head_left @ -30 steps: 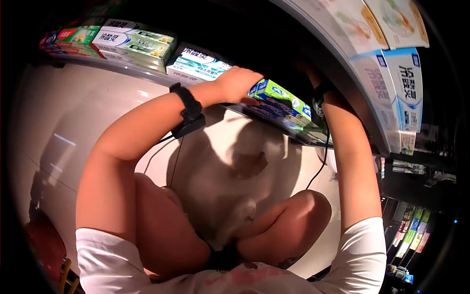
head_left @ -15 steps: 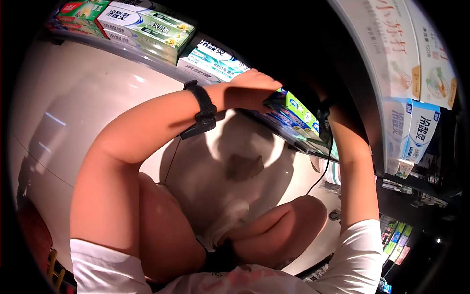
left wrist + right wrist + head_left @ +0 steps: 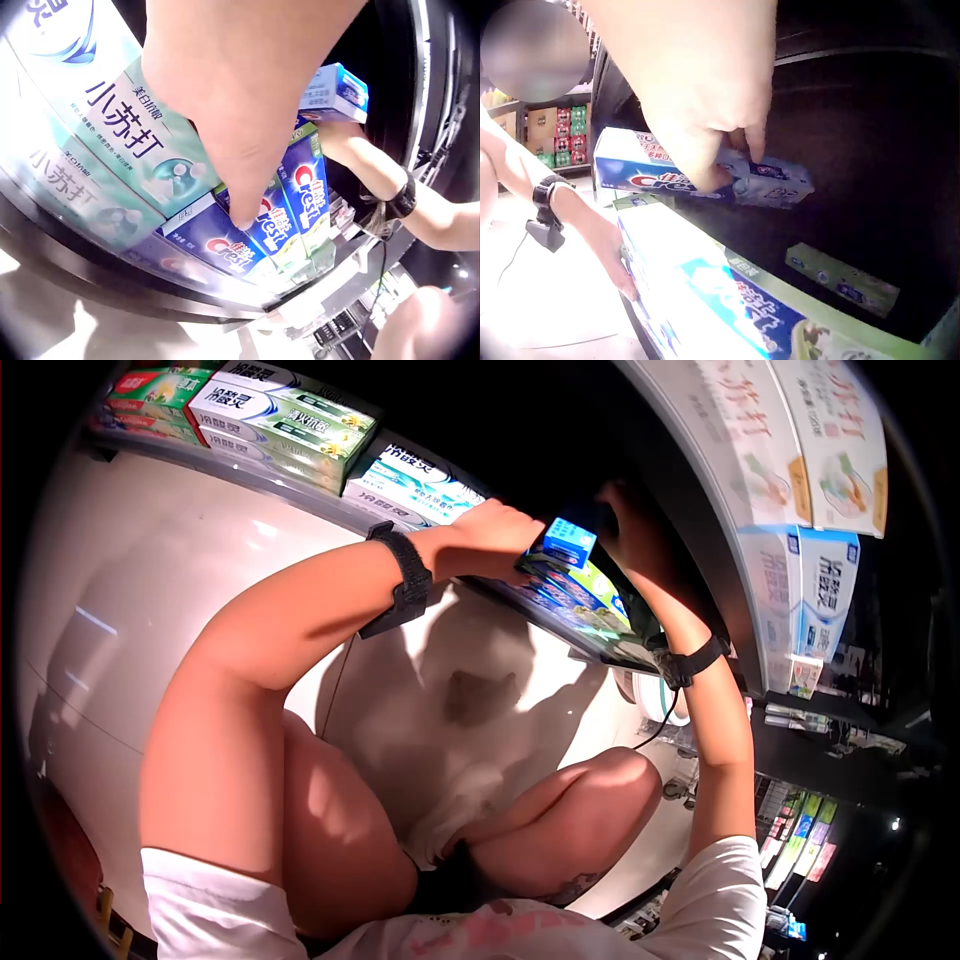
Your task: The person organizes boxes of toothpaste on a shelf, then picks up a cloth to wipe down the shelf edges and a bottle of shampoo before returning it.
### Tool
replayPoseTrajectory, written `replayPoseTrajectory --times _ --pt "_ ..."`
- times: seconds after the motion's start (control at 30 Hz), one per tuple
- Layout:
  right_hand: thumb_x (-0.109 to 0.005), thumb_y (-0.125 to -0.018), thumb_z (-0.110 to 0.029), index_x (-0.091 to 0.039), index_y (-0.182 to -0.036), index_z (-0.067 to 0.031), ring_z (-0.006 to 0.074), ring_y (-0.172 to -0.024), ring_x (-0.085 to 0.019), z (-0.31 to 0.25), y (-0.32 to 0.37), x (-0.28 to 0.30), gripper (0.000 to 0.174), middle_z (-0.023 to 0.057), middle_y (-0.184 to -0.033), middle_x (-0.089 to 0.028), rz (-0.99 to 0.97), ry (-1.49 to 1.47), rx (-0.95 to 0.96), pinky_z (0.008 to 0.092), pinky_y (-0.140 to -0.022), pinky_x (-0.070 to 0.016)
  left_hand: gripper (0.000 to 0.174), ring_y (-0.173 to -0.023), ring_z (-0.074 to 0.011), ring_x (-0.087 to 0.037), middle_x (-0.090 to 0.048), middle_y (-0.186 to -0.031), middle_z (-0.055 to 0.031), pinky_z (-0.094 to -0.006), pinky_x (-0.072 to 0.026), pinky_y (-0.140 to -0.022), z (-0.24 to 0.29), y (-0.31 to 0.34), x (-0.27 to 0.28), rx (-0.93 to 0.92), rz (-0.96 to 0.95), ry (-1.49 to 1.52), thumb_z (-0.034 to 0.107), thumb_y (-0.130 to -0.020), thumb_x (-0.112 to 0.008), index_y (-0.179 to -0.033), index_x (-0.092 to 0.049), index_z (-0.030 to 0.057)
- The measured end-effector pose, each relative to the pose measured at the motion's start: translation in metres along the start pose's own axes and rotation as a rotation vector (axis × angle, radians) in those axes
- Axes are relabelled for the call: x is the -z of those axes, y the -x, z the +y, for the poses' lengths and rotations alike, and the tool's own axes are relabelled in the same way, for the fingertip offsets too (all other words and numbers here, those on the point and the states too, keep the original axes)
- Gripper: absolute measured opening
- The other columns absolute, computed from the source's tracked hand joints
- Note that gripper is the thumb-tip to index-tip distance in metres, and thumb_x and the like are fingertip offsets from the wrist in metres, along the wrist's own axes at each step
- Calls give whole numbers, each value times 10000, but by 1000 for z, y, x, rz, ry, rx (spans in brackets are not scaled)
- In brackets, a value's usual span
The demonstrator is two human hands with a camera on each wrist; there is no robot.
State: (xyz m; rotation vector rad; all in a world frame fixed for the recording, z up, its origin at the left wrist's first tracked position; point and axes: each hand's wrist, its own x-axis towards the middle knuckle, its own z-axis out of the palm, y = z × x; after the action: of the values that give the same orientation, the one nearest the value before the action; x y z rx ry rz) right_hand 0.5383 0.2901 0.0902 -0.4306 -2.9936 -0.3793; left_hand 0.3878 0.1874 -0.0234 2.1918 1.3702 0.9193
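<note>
My left hand (image 3: 495, 532) reaches over the left end of a row of green-and-blue Crest toothpaste boxes (image 3: 304, 191) at the shelf's front. Its thumb (image 3: 244, 202) presses on the front of these boxes in the left wrist view, while the other fingers are hidden behind. Inside the dark shelf, my right hand (image 3: 705, 97) grips a blue-and-white Crest toothpaste box (image 3: 656, 169) between thumb and fingers. That box hangs above and behind the front row; its end overlaps the row in the head view.
Pale green toothpaste boxes (image 3: 415, 485) stand left of the row, with white-green boxes (image 3: 285, 415) farther left. One more green box (image 3: 844, 279) lies deep in the shelf. An upper shelf holding large boxes (image 3: 825, 580) overhangs at right. A cable (image 3: 660, 728) hangs from the right wrist.
My right hand has come up and left from behind the row, and the blue toothpaste box now shows in its grip. My left hand stays at the row's left end.
</note>
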Motion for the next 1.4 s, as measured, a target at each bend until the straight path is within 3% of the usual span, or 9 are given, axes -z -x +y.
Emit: replayPoseTrajectory --times 0.2,0.47,0.73,0.87,0.9,1.03,1.13,1.27,1.4 --pt "-621 -695 -77 -525 -1035 -40 347 -946 -543 7 9 -4 356 178 -1006 -556 61 -36 -88 360 -818 -440 472 -891 -300 -582 -618 -916 -147 -390 -432 -803 11 -4 9 132 -192 -134 323 -637 -728 -973 -559 38" --pt "-618 -763 -191 -470 -1164 -7 352 -967 -550 -9 -58 -29 466 221 -1055 -560 260 -43 55 372 -847 -431 516 -917 -310 -561 -599 -920 -151 -378 -426 -823 12 -1 4 143 -104 -206 406 -646 -704 -957 -531 32" --pt "-600 -695 -91 -525 -1134 15 340 -915 -569 -43 -128 -72 458 234 -1019 -579 -257 -169 -43 365 -813 -448 523 -963 -312 -545 -599 -958 -161 -374 -416 -845 7 -2 4 131 -162 -210 399 -636 -710 -969 -573 20" --pt "-586 -660 -65 -529 -1136 6 335 -898 -574 -44 -136 -101 484 231 -1000 -588 -177 -126 48 351 -801 -455 506 -922 -325 -563 -607 -939 -179 -373 -438 -810 0 -5 1 119 -191 -196 396 -628 -714 -928 -591 7" --pt "-599 -719 -114 -523 -1149 -5 304 -901 -586 -42 -141 -103 450 215 -1003 -597 -289 -199 -40 337 -803 -457 492 -913 -328 -564 -607 -923 -173 -378 -441 -800 5 -3 6 131 -200 -192 398 -622 -718 -900 -595 12" --pt "-574 -829 -290 -506 -1170 -11 261 -911 -595 0 -115 -95 446 183 -1016 -608 -316 -534 -149 332 -797 -461 555 -879 -329 -569 -599 -895 -166 -398 -448 -764 1 -2 3 55 -95 -156 402 -633 -713 -993 -512 29" --pt "-548 -840 -291 -522 -1151 -17 259 -898 -594 24 -77 -66 415 172 -1000 -614 -400 -282 -225 333 -794 -461 527 -887 -332 -567 -600 -902 -164 -393 -441 -784 5 -2 8 92 -129 -131 388 -640 -718 -983 -526 37" --pt "-538 -840 -282 -572 -1076 -37 270 -863 -582 52 -15 -48 342 161 -970 -616 -586 -296 -267 365 -790 -451 539 -918 -305 -572 -606 -928 -140 -371 -443 -800 1 -7 6 107 -179 -116 388 -646 -728 -1010 -532 43" --pt "-602 -782 -251 -577 -1079 -50 302 -913 -559 106 47 -68 360 176 -1017 -595 -432 -263 -223 386 -818 -437 515 -926 -299 -571 -607 -940 -141 -368 -442 -804 3 -7 5 114 -181 -127 355 -647 -737 -1005 -535 44"
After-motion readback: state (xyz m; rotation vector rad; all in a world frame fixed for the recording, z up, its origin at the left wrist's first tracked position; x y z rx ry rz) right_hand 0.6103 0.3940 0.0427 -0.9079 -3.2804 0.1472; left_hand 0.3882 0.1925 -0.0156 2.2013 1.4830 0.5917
